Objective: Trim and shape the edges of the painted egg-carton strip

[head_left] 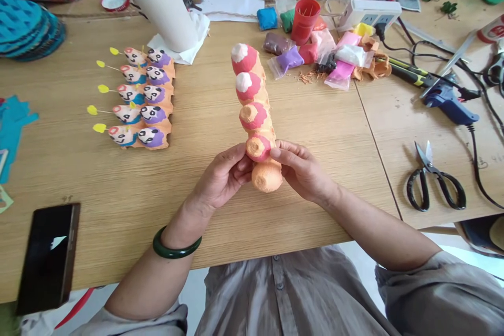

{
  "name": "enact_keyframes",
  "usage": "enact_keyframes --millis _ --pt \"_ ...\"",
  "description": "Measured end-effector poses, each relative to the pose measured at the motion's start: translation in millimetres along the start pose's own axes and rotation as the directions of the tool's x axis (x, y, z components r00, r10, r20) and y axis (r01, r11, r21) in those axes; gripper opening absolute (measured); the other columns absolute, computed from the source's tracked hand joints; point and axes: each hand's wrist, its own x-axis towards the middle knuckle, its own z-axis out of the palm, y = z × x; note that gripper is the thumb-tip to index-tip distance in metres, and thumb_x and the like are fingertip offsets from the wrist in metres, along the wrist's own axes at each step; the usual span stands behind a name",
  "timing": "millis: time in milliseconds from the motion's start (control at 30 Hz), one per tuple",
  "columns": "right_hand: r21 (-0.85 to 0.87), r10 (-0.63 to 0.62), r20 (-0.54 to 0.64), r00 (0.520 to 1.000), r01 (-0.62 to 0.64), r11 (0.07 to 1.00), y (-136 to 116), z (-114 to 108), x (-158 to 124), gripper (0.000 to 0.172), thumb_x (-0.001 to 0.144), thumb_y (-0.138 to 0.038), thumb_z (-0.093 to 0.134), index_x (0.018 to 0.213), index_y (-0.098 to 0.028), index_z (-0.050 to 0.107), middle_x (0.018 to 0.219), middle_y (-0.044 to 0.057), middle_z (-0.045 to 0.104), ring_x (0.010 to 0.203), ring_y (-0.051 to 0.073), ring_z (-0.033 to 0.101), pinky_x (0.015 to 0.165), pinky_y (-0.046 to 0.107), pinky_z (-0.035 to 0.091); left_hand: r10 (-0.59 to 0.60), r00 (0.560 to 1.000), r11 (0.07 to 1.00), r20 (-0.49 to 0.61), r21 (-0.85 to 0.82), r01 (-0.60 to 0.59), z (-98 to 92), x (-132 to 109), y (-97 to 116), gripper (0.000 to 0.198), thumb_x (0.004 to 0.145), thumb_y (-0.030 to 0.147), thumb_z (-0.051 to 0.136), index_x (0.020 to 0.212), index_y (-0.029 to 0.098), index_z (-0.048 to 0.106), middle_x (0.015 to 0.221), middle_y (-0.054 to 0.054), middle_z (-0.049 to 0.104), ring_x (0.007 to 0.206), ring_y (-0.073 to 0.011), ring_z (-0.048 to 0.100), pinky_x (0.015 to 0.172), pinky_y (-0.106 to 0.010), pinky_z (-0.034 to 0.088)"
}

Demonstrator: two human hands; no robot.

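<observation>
Egg-carton strip (254, 115), painted pink and orange, stands near-upright at centre frame above the wooden table (98, 210), its lower end clamped from both sides by left hand (220, 176) and right hand (301, 170); we judge a light, even grip best, sparing the painted cups.

Bright, even light fills the view, and the counter (79, 168) carries only soft, faint shadows, such as the one under the right hand (303, 170) (the one hard spot is a white patch of glare on the dark phone (49, 257)). Wide-angle distortion bows the near counter edge toward the corners. Nothing looks badly blurred.
</observation>
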Motion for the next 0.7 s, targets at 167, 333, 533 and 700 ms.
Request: enact_keyframes --millis 167,333,533,700 --pt "-0.001 -0.007 0.008 1.0 0.007 1.0 0.6 -1.2 0.8 0.038 0.075 -0.051 0.091 0.076 -0.021 0.069 0.073 -0.001 0.065 0.068 0.015 0.056 0.069 0.031 0.053 0.034 0.999 0.999 0.015 0.039 -0.034 0.1 -1.6 -0.7 0.051 0.075 0.047 0.093 0.06 0.015 0.055 0.06 0.005 0.04 0.052 -0.0047 0.039 0.045 -0.014 0.041" --pt "-0.042 -0.054 0.051 0.997 0.056 0.998 -0.4 -5.1 1.7 0.036 0.078 -0.05 0.09 0.078 -0.02 0.069 0.075 -0.001 0.069 0.072 0.015 0.063 0.076 0.032 0.056 0.027 0.999 0.996 0.024 0.086 -0.029 -0.7 -1.5 -1.2 0.05 0.076 0.048 0.093 0.061 0.014 0.059 0.058 0.005 0.041 0.051 -0.0044 0.038 0.044 -0.014 0.039" --pt "-0.088 -0.033 0.041 0.999 0.037 0.995 -3.7 -4.7 3.2 0.039 0.071 -0.054 0.093 0.073 -0.023 0.069 0.078 0.003 0.072 0.081 0.022 0.069 0.08 0.037 0.059 0.004 1.0 0.995 0.025 0.101 -0.007 -1.0 -0.6 -0.2 0.046 0.073 0.047 0.095 0.063 0.014 0.064 0.057 0.005 0.042 0.05 -0.0043 0.04 0.044 -0.015 0.039" --pt "-0.094 -0.032 0.02 0.999 0.033 0.995 -3.1 -4.2 2.4 0.035 0.073 -0.051 0.093 0.074 -0.024 0.071 0.078 0.002 0.072 0.08 0.021 0.07 0.08 0.037 0.059 -0.011 1.0 0.996 0.009 0.086 0.01 -2.6 0.2 -0.7 0.046 0.074 0.046 0.094 0.064 0.014 0.064 0.058 0.005 0.042 0.05 -0.0044 0.04 0.043 -0.015 0.039"
